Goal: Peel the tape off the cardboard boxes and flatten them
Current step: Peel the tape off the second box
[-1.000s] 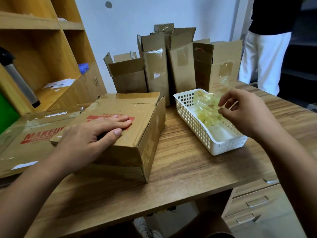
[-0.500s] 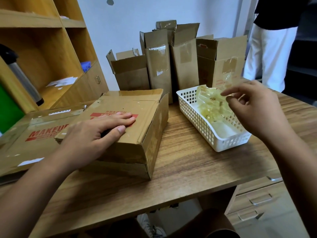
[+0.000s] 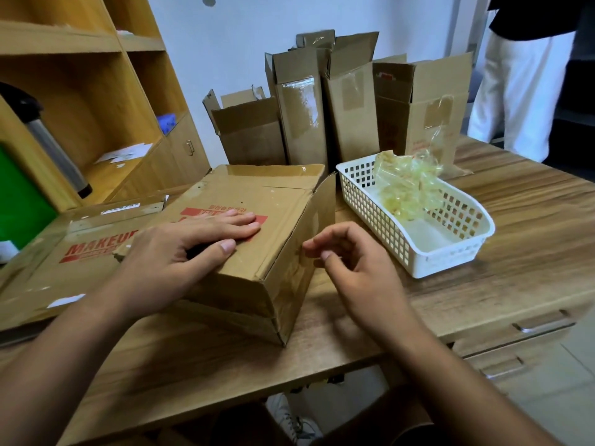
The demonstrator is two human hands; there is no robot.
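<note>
Cardboard box (image 3: 273,201), the one being worked on, sits near the front of the wooden worktop (image 3: 531,220), not yet flattened, with one corner toward the person. A shelf unit (image 3: 80,91) stands along the left. A flattened box (image 3: 64,252) lies at the left edge, partly under the first. Several standing boxes (image 3: 299,123) wait at the back by the wall, flaps open, with strips of tape on their faces. To the right, just beside the box, a white basket (image 3: 450,268) holds a crumpled wad of tape (image 3: 405,188).

The left hand (image 3: 180,249) rests flat on the box top, its fingers (image 3: 238,220) straight and close together, pressing down. The right hand (image 3: 354,262) hovers at the box's right side and holds nothing. Its fingers are loosely curled, thumb and forefinger slightly apart. Whether the tips touch the cardboard I cannot tell.

The step in hand looks like finding the next strip on this box. The right side face has a glossy patch that may be tape, though the view is too soft to be sure. The next move calls for picking up an edge of that strip with a nail, pulling it along the face while the left hand steadies the box, then dropping it in the basket. After that the box can be pressed flat.
</note>
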